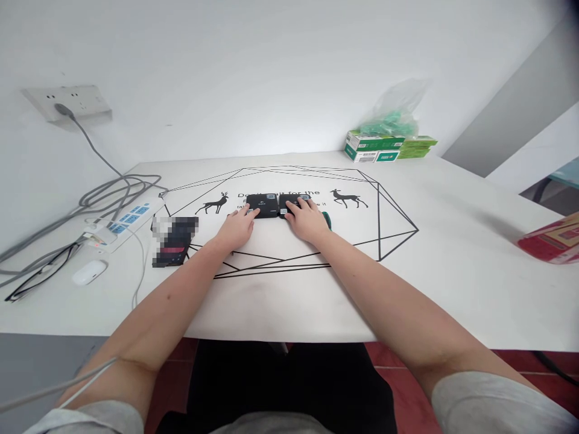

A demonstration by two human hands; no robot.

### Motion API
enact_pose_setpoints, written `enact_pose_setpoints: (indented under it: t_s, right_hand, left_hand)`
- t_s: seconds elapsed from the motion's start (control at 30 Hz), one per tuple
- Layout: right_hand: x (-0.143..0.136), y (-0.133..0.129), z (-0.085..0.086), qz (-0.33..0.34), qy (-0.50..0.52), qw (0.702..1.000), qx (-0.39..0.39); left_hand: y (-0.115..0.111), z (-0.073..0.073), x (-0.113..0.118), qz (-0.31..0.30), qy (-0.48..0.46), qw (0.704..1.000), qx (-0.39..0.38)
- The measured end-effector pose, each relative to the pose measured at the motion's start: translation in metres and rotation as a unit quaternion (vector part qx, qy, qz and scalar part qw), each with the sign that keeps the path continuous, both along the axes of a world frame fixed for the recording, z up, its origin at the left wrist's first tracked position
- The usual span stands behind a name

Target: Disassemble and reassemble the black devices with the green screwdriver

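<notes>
Two flat black rectangular pieces with small pale labels lie side by side on the printed table cover; I cannot make out their exact kind. My left hand rests at the lower left corner of the left piece, its fingers stretched out onto the edge. Over the right black piece, my right hand lies with fingers spread across its surface. A dark green rounded thing shows partly from beneath the right hand; the rest of it is hidden.
At left lie a phone, a power strip with tangled grey cables, glasses and a white earbud case. Green-white boxes with a plastic bag stand against the wall. A red package sits at the right.
</notes>
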State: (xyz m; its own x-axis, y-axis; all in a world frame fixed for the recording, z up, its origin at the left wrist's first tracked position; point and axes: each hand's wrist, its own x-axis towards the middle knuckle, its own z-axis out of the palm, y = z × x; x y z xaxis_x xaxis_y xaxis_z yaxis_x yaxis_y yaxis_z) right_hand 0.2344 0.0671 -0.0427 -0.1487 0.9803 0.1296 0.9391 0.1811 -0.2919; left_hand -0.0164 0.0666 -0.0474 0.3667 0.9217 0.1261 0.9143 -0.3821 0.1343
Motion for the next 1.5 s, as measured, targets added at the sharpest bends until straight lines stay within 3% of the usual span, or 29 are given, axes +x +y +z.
enact_pose_setpoints:
  t_s: [0.13,0.53,0.73,0.93,1.1,1.3,1.5]
  right_hand:
    - [0.004,0.006,-0.002,0.020,0.006,0.999,-0.028]
    - [0.024,0.030,-0.012,0.118,0.029,0.992,0.009]
    - [0.029,0.034,-0.014,0.137,0.030,0.990,0.012]
    - [0.033,0.036,-0.012,0.152,0.029,0.988,0.018]
    - [0.032,0.030,-0.001,0.171,0.017,0.985,0.016]
    - [0.030,0.003,0.020,0.193,-0.024,0.981,-0.018]
    - [0.031,-0.002,0.015,0.138,-0.018,0.990,-0.027]
  left_hand:
    - [0.001,0.003,-0.004,0.000,-0.024,0.999,-0.026]
    - [-0.001,0.012,-0.006,-0.009,-0.028,0.998,-0.048]
    - [0.000,0.009,-0.003,0.007,-0.038,0.998,-0.040]
    - [0.000,0.016,0.005,0.005,-0.056,0.997,-0.060]
    - [0.001,0.019,0.002,-0.016,-0.053,0.997,-0.056]
    - [-0.003,0.022,-0.014,-0.060,-0.051,0.996,-0.047]
    - [-0.004,0.015,-0.017,-0.072,-0.078,0.994,-0.005]
